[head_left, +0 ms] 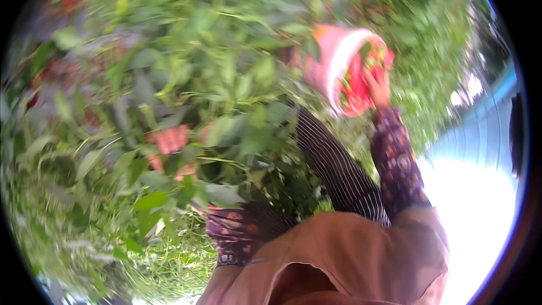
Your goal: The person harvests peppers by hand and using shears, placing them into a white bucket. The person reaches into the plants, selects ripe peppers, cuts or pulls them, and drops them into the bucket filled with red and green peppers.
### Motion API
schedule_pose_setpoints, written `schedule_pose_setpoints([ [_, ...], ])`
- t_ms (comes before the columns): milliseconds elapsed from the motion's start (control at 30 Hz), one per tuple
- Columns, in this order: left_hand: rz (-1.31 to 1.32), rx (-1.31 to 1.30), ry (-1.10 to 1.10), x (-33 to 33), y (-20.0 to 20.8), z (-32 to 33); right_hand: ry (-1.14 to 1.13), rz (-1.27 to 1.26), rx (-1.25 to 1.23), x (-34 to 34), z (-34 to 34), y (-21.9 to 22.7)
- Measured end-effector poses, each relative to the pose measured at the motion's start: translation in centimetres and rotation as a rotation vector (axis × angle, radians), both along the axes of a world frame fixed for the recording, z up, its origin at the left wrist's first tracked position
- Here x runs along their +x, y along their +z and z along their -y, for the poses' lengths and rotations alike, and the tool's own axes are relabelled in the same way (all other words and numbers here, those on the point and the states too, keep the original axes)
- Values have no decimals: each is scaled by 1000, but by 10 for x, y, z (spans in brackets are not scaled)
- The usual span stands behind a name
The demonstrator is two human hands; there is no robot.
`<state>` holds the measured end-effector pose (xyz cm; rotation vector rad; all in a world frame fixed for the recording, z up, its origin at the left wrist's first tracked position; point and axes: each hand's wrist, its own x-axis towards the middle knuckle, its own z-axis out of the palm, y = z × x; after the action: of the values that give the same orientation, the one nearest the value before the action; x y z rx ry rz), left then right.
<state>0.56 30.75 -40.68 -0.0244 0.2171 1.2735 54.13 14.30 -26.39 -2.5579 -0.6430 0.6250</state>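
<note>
A pink bucket (322, 59) with a pale rim lies tilted among the plants, its mouth turned to the right. Red chili peppers (354, 79) with some green stems fill its opening. Reaching into the mouth, my right hand (378, 87) touches the peppers, fingers stretched out and slightly apart. My left hand (171, 139) is at the left, deep in leafy green pepper plants (243, 96). Its fingers look curled, and leaves cover much of it, so what they hold is hidden. Motion blurs both hands somewhat.
My striped trouser leg (339, 169) stands between the bucket and my body. Dense foliage surrounds both arms. Red spots (68, 1) show among leaves at the far left. Grass (175, 265) lies at the lower left, and a light blue surface (474, 130) curves along the right.
</note>
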Motion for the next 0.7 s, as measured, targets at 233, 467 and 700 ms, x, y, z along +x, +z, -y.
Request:
schedule_pose_setpoints([
  [233, 145, -89, 44, 22, 13, 13, 178, -3, -266, -4, -14, 62],
  [467, 101, -228, -10, 24, 33, 3, 303, 187, -5, -55, -151, 66],
  [700, 12, -486, 27, 27, 54, 1, 550, -691, -41, -267, -408, -73],
])
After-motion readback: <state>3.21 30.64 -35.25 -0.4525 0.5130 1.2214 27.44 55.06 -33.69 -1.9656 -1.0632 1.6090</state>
